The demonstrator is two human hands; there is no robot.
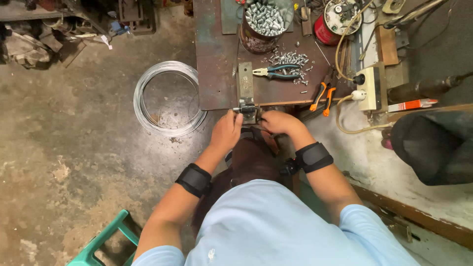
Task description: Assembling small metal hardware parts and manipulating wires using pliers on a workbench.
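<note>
My left hand and my right hand meet at the near edge of a rusty brown workbench. Both are closed around a small dark metal fixture bolted under a grey metal plate. What the fingers pinch is too small to make out. Each wrist wears a black band. On the bench behind lie blue-handled pliers among several small silver metal pieces, and a round tin is full of the same pieces.
A coil of silver wire lies on the concrete floor to the left. Orange-handled pliers hang over the bench edge. A white power socket block with cable sits right. A green stool stands near left.
</note>
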